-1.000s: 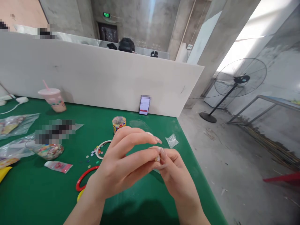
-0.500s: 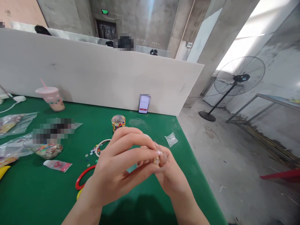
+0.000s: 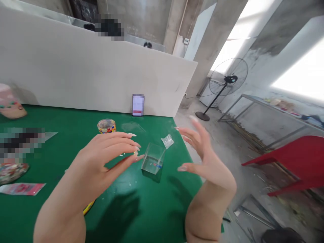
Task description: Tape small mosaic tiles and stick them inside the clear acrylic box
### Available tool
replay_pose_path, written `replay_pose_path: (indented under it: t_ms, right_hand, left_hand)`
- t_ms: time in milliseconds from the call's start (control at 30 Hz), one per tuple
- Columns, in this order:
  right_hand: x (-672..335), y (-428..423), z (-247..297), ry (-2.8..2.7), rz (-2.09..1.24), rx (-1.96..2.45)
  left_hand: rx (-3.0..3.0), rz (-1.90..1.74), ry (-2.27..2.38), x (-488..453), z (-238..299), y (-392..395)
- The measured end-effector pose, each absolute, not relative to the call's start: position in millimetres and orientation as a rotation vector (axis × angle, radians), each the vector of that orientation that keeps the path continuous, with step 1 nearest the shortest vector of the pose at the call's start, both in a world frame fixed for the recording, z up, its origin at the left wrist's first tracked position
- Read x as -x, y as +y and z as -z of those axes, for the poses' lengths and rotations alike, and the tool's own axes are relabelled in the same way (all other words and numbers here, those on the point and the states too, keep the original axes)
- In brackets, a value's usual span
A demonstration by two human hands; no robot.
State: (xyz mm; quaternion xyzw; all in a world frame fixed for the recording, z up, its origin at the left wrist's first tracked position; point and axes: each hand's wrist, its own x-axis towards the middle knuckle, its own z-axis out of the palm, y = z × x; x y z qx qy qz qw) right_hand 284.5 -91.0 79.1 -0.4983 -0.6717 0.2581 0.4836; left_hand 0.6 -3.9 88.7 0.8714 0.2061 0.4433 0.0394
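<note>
My left hand (image 3: pixel 108 153) is over the middle of the green table, thumb and fingertips pinched on a small pale gold-and-white piece (image 3: pixel 136 153). Its exact kind is too small to make out. Just right of those fingertips, a clear box (image 3: pixel 153 158) stands on the table, with tiny red and blue pieces showing at its bottom. My right hand (image 3: pixel 199 148) is raised near the table's right edge, fingers spread and holding nothing. Behind my left hand is a clear jar (image 3: pixel 106 125) covered with colourful bits, partly hidden by the hand.
A crumpled clear plastic bag (image 3: pixel 167 141) lies behind the box. The phone (image 3: pixel 137 105) leans on a white partition (image 3: pixel 101 74). At left are a pink cup (image 3: pixel 11 103), a tube (image 3: pixel 24 189) and colourful pieces (image 3: pixel 11 172). A red chair (image 3: pixel 293 165) stands on the right.
My hands have come apart: the right has swung away to the right and opened, while the left keeps its pinch. The clear box now shows between them. The view has turned right.
</note>
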Motion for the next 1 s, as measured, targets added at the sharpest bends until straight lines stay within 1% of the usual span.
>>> replay_pose_path:
  t_ms: [33, 100, 167, 267, 333, 433, 500, 600, 733, 1000]
  right_hand:
    - [-282.4, -90.7, -74.2, -1.670, -0.636, 1.346]
    - [-273.3, -87.7, -58.7, -1.703, -0.768, 1.534]
    - [-261.5, -83.9, -36.1, -1.678, -0.901, 1.590]
    - [-245.6, -79.6, 6.1, -1.497, -0.879, 1.641]
    - [-237.6, -76.7, 33.8, -1.377, -0.801, 1.660]
    - [-228.9, -70.3, 65.4, -1.258, -0.783, 1.630]
    - [-225.4, -65.4, 76.0, -1.217, -0.765, 1.594]
    - [-223.5, -60.1, 75.0, -1.166, -0.683, 1.561]
    - [-220.7, -59.1, 52.9, -1.175, -0.579, 1.476]
    - [-202.1, -68.7, 16.7, -1.227, -0.373, 1.343]
  left_hand:
    - [-2.672, -1.346, 0.662, 0.5, -86.8, -2.4]
    - [-2.662, -1.328, 0.721, 3.4, -84.3, -1.2]
    - [-2.633, -1.305, 0.764, 6.5, -82.4, -1.7]
    - [-2.596, -1.196, 0.806, 8.8, -79.2, -1.5]
    - [-2.588, -0.942, 0.881, 6.9, -77.0, 0.6]
    - [-2.556, -0.495, 1.001, -0.4, -74.9, 6.2]
    - [-2.540, -0.337, 1.033, -6.1, -74.8, 9.4]
    - [-2.526, -0.228, 1.060, -12.5, -76.4, 10.4]
    - [-2.500, -0.178, 1.109, -17.7, -80.5, 4.4]
    - [-2.518, -0.330, 1.139, -19.1, -96.5, -13.0]
